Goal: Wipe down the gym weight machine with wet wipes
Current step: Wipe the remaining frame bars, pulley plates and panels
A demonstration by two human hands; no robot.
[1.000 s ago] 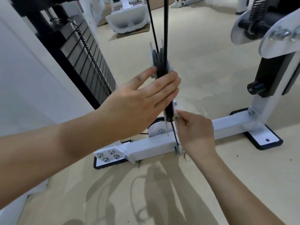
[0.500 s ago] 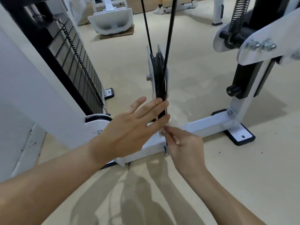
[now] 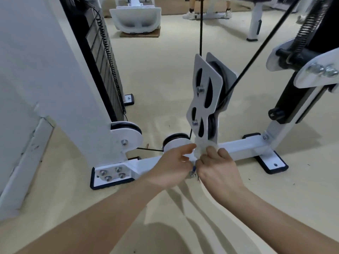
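A white wet wipe (image 3: 199, 150) is pinched in the curled fingers of the right hand (image 3: 218, 167) and held against the lower end of the white pulley bracket (image 3: 205, 99), just above the machine's base bar (image 3: 244, 148). The wipe is touched by the thumb of the left hand (image 3: 172, 164), whose other fingers are curled beneath; whether a grip is made there cannot be told. A black cable (image 3: 201, 24) is seen rising from the bracket
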